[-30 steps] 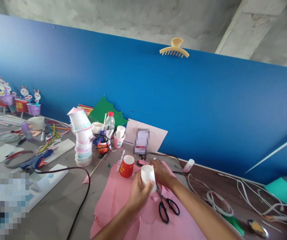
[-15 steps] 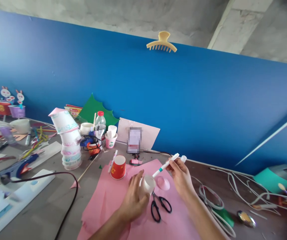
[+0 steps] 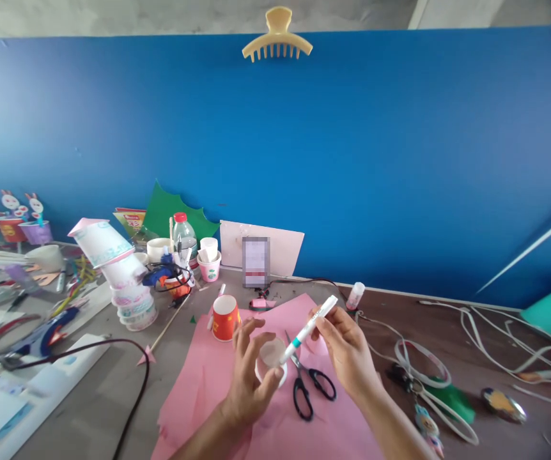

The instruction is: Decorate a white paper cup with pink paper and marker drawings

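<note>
My left hand curls thumb and index finger around a small white paper cup, its other fingers spread and lifted. The cup's round mouth faces up toward me. In my right hand is a white marker with a teal band, pinched near its upper end. Its lower end slants down to the cup's right rim; whether it touches, I cannot tell. Black-handled scissors lie between my hands on pink paper. A red paper cup stands just beyond my left hand.
Left of the paper leans a stack of decorated paper cups. Behind stand a clear bottle with a red cap and a phone. A small white bottle and white cables lie right. A dark cord crosses the left side.
The view has levelled and tilted downward. The white cup has gone from tilted to mouth up, and my left fingers have spread. The marker's lower end has come closer to the cup.
</note>
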`<act>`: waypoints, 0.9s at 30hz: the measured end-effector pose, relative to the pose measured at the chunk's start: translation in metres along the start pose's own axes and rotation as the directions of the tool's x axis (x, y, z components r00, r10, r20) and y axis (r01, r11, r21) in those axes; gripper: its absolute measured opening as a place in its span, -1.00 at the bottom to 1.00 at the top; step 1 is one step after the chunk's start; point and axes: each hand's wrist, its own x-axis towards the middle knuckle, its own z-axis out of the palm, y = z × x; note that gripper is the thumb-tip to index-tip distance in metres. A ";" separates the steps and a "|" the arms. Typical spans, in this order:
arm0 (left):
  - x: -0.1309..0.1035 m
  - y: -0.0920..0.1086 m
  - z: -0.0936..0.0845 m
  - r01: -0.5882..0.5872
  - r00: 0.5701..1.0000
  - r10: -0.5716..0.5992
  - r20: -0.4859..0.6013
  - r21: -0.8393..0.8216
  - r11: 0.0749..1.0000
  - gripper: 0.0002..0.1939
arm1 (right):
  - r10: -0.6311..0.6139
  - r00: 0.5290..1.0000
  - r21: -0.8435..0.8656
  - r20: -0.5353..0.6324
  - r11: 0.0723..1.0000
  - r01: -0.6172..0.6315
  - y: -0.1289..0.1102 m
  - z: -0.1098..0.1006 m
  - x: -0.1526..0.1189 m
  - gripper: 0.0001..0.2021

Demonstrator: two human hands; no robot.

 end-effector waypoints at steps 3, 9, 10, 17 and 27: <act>0.001 0.006 0.000 -0.082 0.997 0.083 -0.009 0.090 0.993 -0.77 | 0.003 1.000 -0.024 0.015 1.000 -0.003 -0.003 0.010 -0.010 -0.74; 0.003 0.008 -0.001 -0.161 0.984 0.172 -0.037 0.203 0.966 -0.85 | 0.018 0.998 -0.142 0.066 0.990 -0.009 -0.009 0.018 -0.017 -0.67; 0.003 0.009 -0.002 -0.167 0.984 0.178 -0.032 0.211 0.963 -0.84 | 0.040 0.994 -0.178 0.099 0.984 -0.022 -0.010 0.018 -0.017 -0.64; 0.006 0.015 -0.004 -0.191 0.981 0.192 0.013 0.153 0.970 -0.75 | 0.142 0.944 -0.229 0.299 0.971 -0.073 -0.007 0.019 -0.026 -0.60; 0.007 0.000 -0.003 0.075 0.975 -0.093 -0.202 -0.099 0.992 -0.63 | -0.212 0.977 0.049 -0.003 0.976 0.212 -0.049 -0.029 0.002 -0.79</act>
